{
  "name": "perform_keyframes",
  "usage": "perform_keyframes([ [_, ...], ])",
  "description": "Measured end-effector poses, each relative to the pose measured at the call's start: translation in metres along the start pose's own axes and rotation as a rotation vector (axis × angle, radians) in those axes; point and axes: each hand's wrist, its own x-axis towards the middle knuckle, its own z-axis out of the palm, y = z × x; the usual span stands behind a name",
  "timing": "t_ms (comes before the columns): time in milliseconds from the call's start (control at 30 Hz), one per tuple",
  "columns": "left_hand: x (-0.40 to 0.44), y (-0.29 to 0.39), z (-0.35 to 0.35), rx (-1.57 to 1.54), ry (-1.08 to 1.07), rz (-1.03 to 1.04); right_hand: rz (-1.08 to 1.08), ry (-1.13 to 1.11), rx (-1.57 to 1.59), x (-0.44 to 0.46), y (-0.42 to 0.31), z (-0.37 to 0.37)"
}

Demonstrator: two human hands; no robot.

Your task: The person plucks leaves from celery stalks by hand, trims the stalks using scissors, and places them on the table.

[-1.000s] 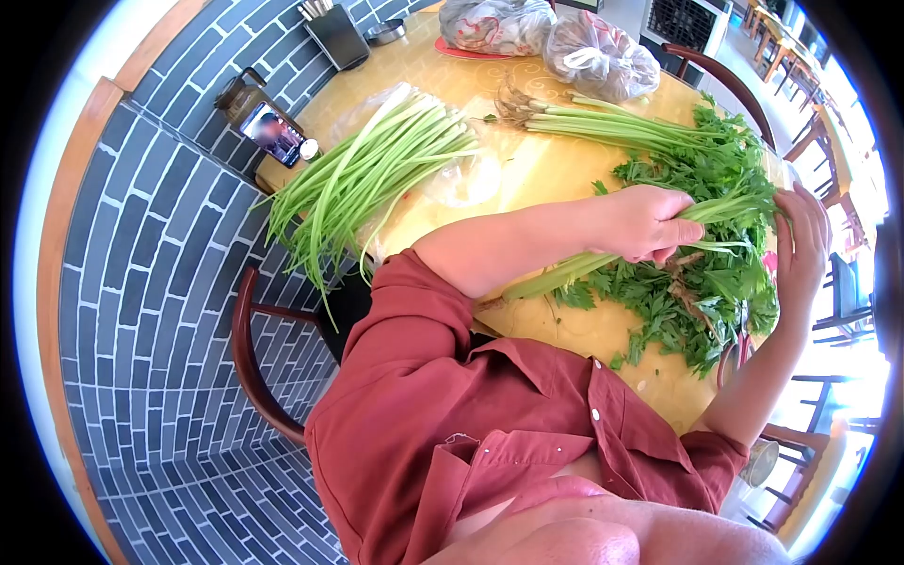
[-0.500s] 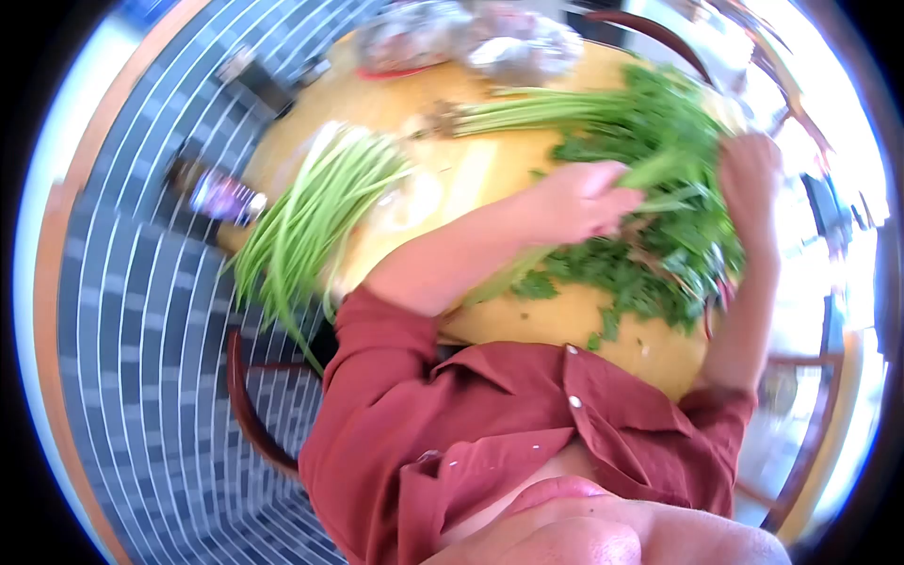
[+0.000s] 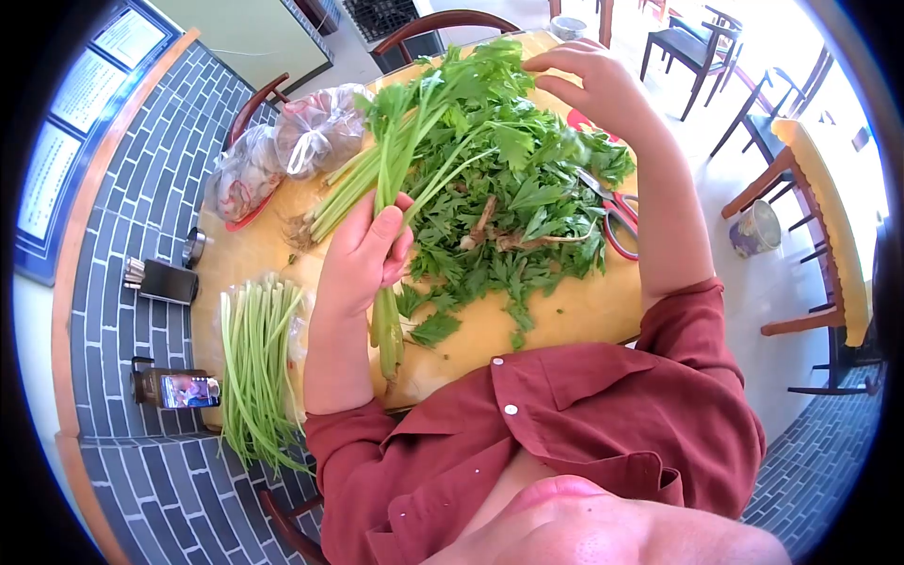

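My left hand [image 3: 363, 250] is closed around a small bunch of leafy celery [image 3: 405, 141], held upright with stem ends below the fist and leaves above. At the bunch's leafy top, my right hand [image 3: 589, 85] has its fingers apart; contact with the leaves is unclear. Beneath lies a pile of green celery leaves [image 3: 537, 207] with brown rooty bits on it. Longer celery stalks [image 3: 330, 202] lie behind my left hand. Red-handled scissors [image 3: 620, 221] rest at the pile's right edge. Trimmed green stalks [image 3: 256, 358] sit at the table's left side.
Filled plastic bags [image 3: 320, 132] stand at the back left of the yellow table [image 3: 508, 339]. A phone [image 3: 188, 391] leans on a jar by the brick wall, near a black holder [image 3: 168, 281]. Chairs [image 3: 692, 47] and a bucket [image 3: 755, 229] are at the right.
The view has swung, shifting the table leftward. My left hand has raised the celery bunch more upright. My right hand has moved up to its leafy top, with the fingers spread.
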Motion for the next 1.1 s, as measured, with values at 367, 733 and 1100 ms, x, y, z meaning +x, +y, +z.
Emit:
perform_keyframes([
  [367,-0.002,0.003,-0.001,0.007,0.037,0.028,0.185,-0.27,0.295,0.006,-0.041,0.033],
  [733,-0.001,0.002,-0.001,0.033,0.047,0.046,0.357,-0.387,0.923,0.005,-0.026,0.022],
  [1100,-0.001,0.004,0.001,0.053,0.022,0.065,0.467,-0.319,1.074,0.005,-0.026,0.015],
])
